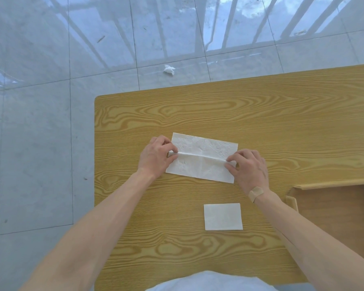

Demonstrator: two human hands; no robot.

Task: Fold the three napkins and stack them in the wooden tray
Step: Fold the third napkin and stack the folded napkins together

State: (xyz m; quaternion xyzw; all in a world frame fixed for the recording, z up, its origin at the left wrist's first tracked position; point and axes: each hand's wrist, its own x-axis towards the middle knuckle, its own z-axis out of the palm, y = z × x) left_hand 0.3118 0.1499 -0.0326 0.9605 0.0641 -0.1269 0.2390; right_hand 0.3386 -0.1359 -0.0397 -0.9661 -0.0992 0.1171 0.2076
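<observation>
A white napkin [202,157] lies spread out in the middle of the wooden table [198,114], with a crease running across its middle. My left hand [156,158] pinches the crease at the napkin's left edge. My right hand [248,169] pinches it at the right edge. A smaller folded square napkin [222,216] rests flat on the table nearer to me. The wooden tray [332,204] sits at the right edge of the view, partly cut off, and nothing shows inside the visible part.
The table's left edge and far edge drop to a glossy tiled floor. A crumpled white tissue [169,69] lies on the floor beyond the table. My right wrist carries an adhesive bandage [255,193].
</observation>
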